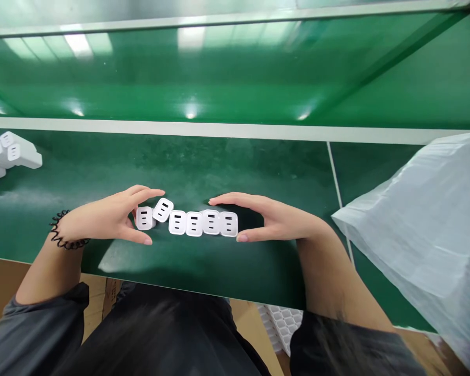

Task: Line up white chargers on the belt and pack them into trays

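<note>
Left hand (107, 215): fingers parted around end adapter (144, 219)
Right hand (274, 216): fingers parted opposite
Tilted adapter (163, 210): by left fingers, best squared gently

Shows a dark green, smooth worktop (258, 167), bordered behind by a long, straight white strip (235, 130). Continues beyond in a glossy green panel (235, 86) mirroring bright white patches of light (190, 39), edged by a pale grey rail (141, 25).

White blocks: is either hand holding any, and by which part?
No hold shows: left hand and right hand curve open around the row of white blocks at either end; touch can't be ruled out.
</note>
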Available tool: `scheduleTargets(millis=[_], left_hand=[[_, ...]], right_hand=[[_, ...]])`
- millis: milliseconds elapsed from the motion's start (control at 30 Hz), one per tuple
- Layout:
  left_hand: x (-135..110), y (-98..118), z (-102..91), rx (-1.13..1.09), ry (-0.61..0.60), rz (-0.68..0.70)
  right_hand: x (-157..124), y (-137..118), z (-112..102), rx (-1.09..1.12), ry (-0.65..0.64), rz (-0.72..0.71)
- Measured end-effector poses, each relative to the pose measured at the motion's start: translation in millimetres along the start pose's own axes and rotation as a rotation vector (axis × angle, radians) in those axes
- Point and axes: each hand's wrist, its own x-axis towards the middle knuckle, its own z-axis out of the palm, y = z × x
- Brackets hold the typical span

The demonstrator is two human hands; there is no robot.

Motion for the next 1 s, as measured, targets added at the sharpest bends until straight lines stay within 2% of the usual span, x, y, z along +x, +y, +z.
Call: scheduleTargets(millis=[133,200,333,467,533,700,767,867,1000], left_hand=[[4.9,-1.5,7.7,0.188,0.097,0.106],[10.9,0.4,13.1,0.206,0.125,0.186],[18.2,6.0,19.2,0.230,0.114,0.239],[14.9,12.1,23.4,0.331,0.113,0.271],[14.5,15.9,28.4,0.399,0.166,0.316],[25.0,24.5,46.2,0.472,0.390,0.422],[28.9,26.1,51.4,0.498,0.422,0.425],[30.2,25.5,53.0,0.536,0.402,0.384],[28.3,21.7,47.0,0.469,0.317,0.222]], right_hand=[[-0.8,-0.9,1.5,-0.034,-0.005,-0.016],[-1.3,-2.4,3.2,-0.061,0.002,-0.016],[-0.9,-9.3,10.2,-0.134,0.049,-0.015],[3.0,-16.1,20.9,-0.234,0.103,-0.106],[5.7,-17.0,25.5,-0.277,0.129,-0.152],[11.5,-17.4,30.7,-0.326,0.185,-0.184],[12.9,-18.3,31.8,-0.328,0.192,-0.201],[14.5,-18.1,32.6,-0.352,0.188,-0.226],[11.7,-19.4,25.1,-0.409,0.186,-0.219]])
